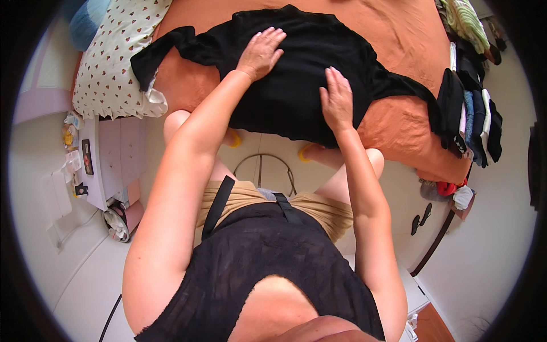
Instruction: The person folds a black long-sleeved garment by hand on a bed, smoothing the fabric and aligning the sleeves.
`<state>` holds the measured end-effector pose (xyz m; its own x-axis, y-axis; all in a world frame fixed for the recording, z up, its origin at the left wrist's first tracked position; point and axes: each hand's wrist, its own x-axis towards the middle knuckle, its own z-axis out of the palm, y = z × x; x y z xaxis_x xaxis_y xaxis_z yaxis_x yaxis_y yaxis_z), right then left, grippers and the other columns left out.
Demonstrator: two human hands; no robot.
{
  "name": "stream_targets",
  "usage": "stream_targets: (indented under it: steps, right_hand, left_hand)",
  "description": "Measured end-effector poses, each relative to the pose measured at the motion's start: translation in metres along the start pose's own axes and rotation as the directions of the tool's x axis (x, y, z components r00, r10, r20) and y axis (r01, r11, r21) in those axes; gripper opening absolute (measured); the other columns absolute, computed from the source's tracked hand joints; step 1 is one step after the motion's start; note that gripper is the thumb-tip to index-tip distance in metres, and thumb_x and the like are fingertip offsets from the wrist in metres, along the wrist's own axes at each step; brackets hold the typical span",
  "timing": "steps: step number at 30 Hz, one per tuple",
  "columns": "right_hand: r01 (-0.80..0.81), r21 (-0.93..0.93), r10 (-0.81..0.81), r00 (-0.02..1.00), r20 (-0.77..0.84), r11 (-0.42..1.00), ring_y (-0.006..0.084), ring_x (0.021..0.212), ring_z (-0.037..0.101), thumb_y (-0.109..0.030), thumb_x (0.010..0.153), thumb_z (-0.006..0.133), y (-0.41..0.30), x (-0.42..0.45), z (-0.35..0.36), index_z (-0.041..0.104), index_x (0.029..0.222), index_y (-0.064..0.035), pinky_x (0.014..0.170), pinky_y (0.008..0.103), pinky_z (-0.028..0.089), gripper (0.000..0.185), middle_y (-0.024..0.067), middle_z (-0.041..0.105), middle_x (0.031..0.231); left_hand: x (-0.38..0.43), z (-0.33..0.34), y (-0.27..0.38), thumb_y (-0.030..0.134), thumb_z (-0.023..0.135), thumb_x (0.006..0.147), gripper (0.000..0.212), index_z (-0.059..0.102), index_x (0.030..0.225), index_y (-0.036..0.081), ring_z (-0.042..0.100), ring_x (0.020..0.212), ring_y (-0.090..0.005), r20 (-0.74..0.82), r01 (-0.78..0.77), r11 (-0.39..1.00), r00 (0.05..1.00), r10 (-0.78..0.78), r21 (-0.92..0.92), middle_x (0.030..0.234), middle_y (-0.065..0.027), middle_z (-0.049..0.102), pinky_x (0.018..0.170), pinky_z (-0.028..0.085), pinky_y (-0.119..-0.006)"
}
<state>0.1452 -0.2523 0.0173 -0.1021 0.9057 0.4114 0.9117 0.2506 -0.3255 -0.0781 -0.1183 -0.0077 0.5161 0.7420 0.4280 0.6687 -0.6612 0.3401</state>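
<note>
A black long-sleeved top (295,51) lies spread across the orange sheet (406,34) of a bed, its hem towards me and hanging past the front edge. Both sleeves reach out sideways. The left cuff rests against a white pillow (111,64) with small hearts; the right one ends beside a row of folded clothes (470,111). My left hand (263,53) is laid flat on the upper left of the top, palm down. Lower and to the right, my right hand (337,98) also touches the cloth with its fingers extended. Neither hand grips the fabric.
At left stands a pale drawer cabinet (115,147) with small items on top, and a bin (115,222) below. A round metal stool frame (265,156) shows between my legs. Dark slippers (421,220) lie on the floor at right. A blue plush item (87,25) is beyond the pillow.
</note>
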Motion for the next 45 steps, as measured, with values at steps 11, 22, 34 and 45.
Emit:
stream_targets:
  steps: [11,22,34,45]
  right_hand:
    - [0.119,-0.204,-0.103,0.991,0.086,0.972,0.0223,0.126,0.042,-0.035,0.087,0.052,0.056,0.079,0.051,0.047,0.132,-0.0124,0.106,0.0435,0.029,0.05,0.0045,0.048,0.135]
    - [-0.051,-0.273,0.022,0.994,-0.106,0.961,0.0208,0.123,0.043,-0.04,0.09,0.048,0.121,0.127,0.064,0.048,0.132,-0.0167,0.104,0.0382,0.029,0.048,0.0014,0.048,0.132]
    - [-0.025,-0.164,-0.026,0.952,-0.306,0.986,0.0286,0.079,0.057,-0.024,0.087,0.061,0.141,0.156,0.07,0.056,0.084,-0.0094,0.069,0.0378,0.047,0.016,0.0075,0.058,0.082]
    - [-0.251,-0.203,0.186,0.938,-0.293,0.947,0.0281,0.076,0.06,-0.033,0.09,0.055,0.146,0.166,0.072,0.056,0.085,-0.0129,0.062,0.0405,0.048,0.021,0.006,0.059,0.084]
  left_hand:
    - [0.034,0.018,-0.044,0.037,0.043,0.093,0.048,0.036,0.14,0.028,0.025,0.137,-0.0182,0.16,-0.057,0.954,0.987,0.009,0.295,0.147,0.0017,0.033,0.112,0.017,-0.043]
    - [0.076,0.014,-0.068,0.022,0.06,0.084,0.041,0.049,0.121,0.006,0.044,0.12,-0.0273,-0.122,-0.019,0.99,0.992,0.036,0.137,0.121,-0.0119,0.052,0.102,0.032,-0.042]
    - [0.096,0.028,-0.086,0.022,0.059,0.088,0.019,0.05,0.076,0.01,0.057,0.06,-0.034,-0.304,0.124,0.988,0.949,-0.089,0.096,0.069,-0.0124,0.056,0.054,0.045,-0.043]
    - [0.107,0.033,-0.098,0.024,0.055,0.09,0.02,0.049,0.076,0.011,0.058,0.06,-0.0293,-0.252,0.089,0.969,0.967,-0.028,0.233,0.068,-0.0097,0.055,0.052,0.047,-0.039]
